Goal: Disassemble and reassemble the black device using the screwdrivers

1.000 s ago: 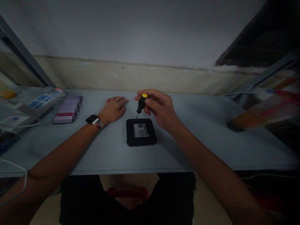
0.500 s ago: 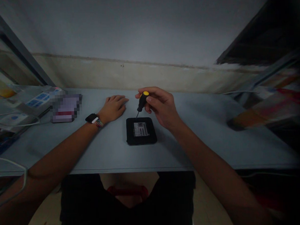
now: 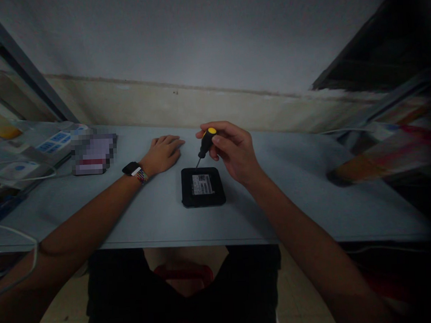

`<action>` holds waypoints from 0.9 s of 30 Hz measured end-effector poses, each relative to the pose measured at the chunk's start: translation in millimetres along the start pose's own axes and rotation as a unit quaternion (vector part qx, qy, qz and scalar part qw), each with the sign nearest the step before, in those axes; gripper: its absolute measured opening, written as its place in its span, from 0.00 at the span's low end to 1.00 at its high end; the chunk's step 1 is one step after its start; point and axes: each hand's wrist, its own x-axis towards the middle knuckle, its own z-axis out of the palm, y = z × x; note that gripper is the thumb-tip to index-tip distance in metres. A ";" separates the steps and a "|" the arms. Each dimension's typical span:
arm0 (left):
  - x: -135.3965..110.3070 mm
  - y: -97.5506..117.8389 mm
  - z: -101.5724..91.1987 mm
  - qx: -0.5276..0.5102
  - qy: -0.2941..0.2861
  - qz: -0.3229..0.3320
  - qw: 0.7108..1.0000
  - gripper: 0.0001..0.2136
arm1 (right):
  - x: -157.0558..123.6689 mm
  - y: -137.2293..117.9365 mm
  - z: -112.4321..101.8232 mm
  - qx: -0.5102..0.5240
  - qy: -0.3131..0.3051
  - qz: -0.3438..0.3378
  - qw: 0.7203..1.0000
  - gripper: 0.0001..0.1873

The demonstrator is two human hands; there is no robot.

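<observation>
My right hand (image 3: pixel 232 149) is closed on a screwdriver (image 3: pixel 206 142) with a black handle and a yellow end cap. The screwdriver leans, its thin shaft pointing down at the far edge of a flat black box (image 3: pixel 188 189) with rounded corners; whether the tip touches the box I cannot tell. A printed white label (image 3: pixel 202 185) is on the box's upper face. My left hand (image 3: pixel 161 154) lies flat on the table, left of the box, fingers spread and holding nothing. A dark watch with a patterned strap is on that wrist.
On the left of the grey table (image 3: pixel 150 226) lies a blurred-out phone-like device (image 3: pixel 95 155), with a white power strip (image 3: pixel 60 139) and cables beyond it. An orange-and-dark object (image 3: pixel 355 172) lies at the right. A wall (image 3: pixel 213 104) closes off the back.
My right hand and the screwdriver have moved slightly up and to the right, and the handle tilts a little more to the right. My left hand and the black box stay in place.
</observation>
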 end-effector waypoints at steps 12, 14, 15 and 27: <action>0.1 -0.8 0.3 -0.009 0.002 0.004 1.000 0.25 | -2.4 6.5 -1.4 -0.030 -0.010 0.010 0.999 0.15; -0.1 2.6 -2.2 -0.014 0.003 0.005 1.000 0.25 | -3.0 7.3 -1.8 -0.033 -0.018 0.015 0.999 0.15; 0.2 5.2 -4.6 -0.026 0.005 0.004 1.000 0.24 | -2.9 7.4 -1.9 -0.034 -0.023 0.016 0.999 0.16; -18.8 34.6 -48.8 -0.191 -0.229 0.174 0.939 0.38 | 3.6 8.8 -4.1 -0.054 -0.068 -0.033 0.996 0.12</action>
